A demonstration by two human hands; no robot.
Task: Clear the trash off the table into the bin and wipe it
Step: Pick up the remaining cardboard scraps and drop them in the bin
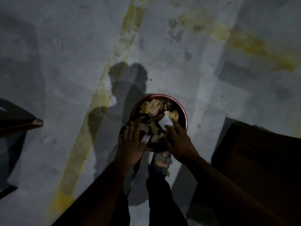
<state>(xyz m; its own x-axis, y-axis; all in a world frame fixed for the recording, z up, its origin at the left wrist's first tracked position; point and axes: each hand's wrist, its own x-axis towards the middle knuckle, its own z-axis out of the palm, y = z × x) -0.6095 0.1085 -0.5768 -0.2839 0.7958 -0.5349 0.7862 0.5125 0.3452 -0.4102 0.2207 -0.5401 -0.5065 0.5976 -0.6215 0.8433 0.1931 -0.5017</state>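
Observation:
A round red bin (183,110) stands on the grey floor straight below me, filled with crumpled gold and brown wrappers (151,106) and a white scrap of paper (165,122). Both my hands hover over its near rim. My left hand (132,144) has its fingers spread over the wrappers, with a small pale scrap (145,139) by its thumb. My right hand (179,141) reaches in with its fingertips touching the white paper. Whether either hand grips anything is hard to tell in the dim light.
The concrete floor (65,62) has a worn yellow stripe (101,95) to the left of the bin. A dark table corner (260,160) is at the right, and another dark furniture edge (21,124) at the left. My sandalled foot (161,162) stands just behind the bin.

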